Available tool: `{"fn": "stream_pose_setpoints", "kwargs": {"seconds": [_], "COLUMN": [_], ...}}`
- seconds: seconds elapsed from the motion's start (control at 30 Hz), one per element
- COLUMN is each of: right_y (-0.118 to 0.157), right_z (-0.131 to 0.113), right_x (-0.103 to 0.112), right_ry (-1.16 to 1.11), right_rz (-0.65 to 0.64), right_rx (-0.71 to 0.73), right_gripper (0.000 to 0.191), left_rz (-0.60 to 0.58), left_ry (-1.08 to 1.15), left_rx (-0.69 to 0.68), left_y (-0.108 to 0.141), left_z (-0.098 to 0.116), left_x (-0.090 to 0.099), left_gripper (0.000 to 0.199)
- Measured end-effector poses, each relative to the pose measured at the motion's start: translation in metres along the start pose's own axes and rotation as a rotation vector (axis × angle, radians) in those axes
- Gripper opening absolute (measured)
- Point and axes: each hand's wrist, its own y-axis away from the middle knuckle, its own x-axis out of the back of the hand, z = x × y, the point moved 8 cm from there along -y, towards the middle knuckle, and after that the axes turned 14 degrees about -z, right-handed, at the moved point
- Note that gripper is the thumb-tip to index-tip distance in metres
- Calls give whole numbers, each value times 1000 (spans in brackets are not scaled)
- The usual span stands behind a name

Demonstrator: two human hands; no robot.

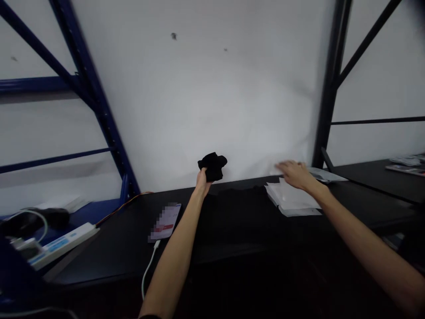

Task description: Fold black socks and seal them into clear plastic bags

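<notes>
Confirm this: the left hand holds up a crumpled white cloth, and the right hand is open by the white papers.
Wrong colour: the head view shows the crumpled cloth in the left hand is black, not white. The right hand is open by the white papers, as stated.

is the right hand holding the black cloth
No, the crumpled black cloth is gripped in the left hand, while the right hand is open above the white papers.

Dim flat light, soft shadows, warped edges
</notes>
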Motion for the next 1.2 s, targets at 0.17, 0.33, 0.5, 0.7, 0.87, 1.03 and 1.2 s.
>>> {"fn": "stream_pose_setpoints", "kwargs": {"seconds": [0.17, 0.33, 0.5, 0.7, 0.87, 1.03, 1.2], "right_y": [7, -47, -71, -62, -60, -59, -57], "right_z": [37, -11, -137, -189, -159, -150, -151], "right_x": [-69, -28, 1, -31, -48, -47, -40], "right_ry": [-250, -423, -1010, -1555, -1567, -1548, -1507], "right_rz": [-725, -579, -405, -388, -417, -464, -473], "right_rx": [73, 130, 318, 214, 132, 186, 273], "right_gripper": [59, 65, 61, 61, 52, 41, 31], "left_rz": [-48, -109, -132, -534, -702, -748, -764], "left_ry": [165, 100, -252, -780, -810, -665, -605], "left_rx": [79, 42, -126, -110, 16, 112, 169], "left_y": [2, 0, 5, 27, 39, 44, 46], "left_z": [-9, -8, 3, -12, -31, -36, -30], "left_x": [1, -6, -19, -65, -77, -79, -76], "left_gripper": [24, 27, 45, 41, 58, 78, 99]}}
